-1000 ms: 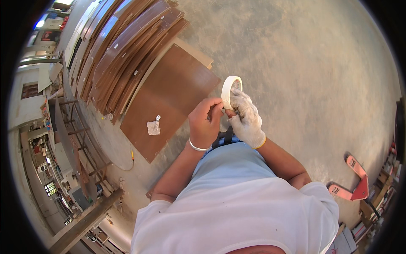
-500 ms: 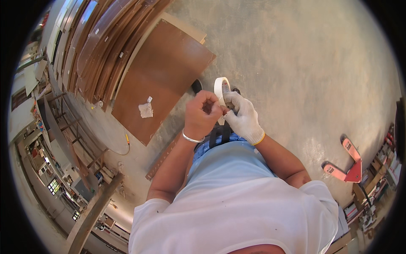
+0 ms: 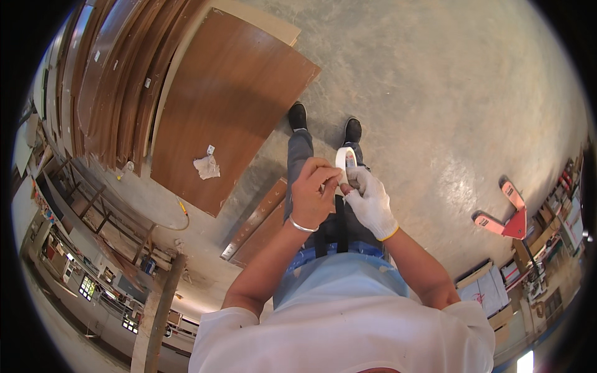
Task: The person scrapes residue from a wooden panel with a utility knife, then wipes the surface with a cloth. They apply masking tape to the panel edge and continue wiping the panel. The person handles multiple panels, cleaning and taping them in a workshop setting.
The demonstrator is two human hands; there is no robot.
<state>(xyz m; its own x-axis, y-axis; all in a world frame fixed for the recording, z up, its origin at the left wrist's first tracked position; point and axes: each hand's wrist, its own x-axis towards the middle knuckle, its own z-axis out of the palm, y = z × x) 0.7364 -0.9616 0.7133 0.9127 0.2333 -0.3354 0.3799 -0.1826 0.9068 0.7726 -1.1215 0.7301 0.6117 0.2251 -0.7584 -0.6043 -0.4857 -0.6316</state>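
A roll of white tape [image 3: 341, 159] stands on edge in front of my waist. My right hand [image 3: 375, 205], in a white knit glove with a yellow cuff edge, is closed round its near right side. The thumb of that hand pokes bare out of the glove. My left hand [image 3: 312, 196], bare with a silver bangle [image 3: 302, 226] at the wrist, pinches at the near left edge of the roll. Its thumb and forefinger meet there, and whether they have a loose tape end is too small to tell.
A brown wooden panel [image 3: 242, 81] leans at the left with a crumpled whitish scrap [image 3: 207, 166] on it. More panels [image 3: 124, 81] are stacked beyond. A narrow board [image 3: 258, 217] lies near my left leg. An orange-red pallet truck [image 3: 513, 217] stands at the right.
My view has tilted, so both shoes and trouser legs now show below the hands. Both hands and the tape roll sit slightly lower and further right in view.
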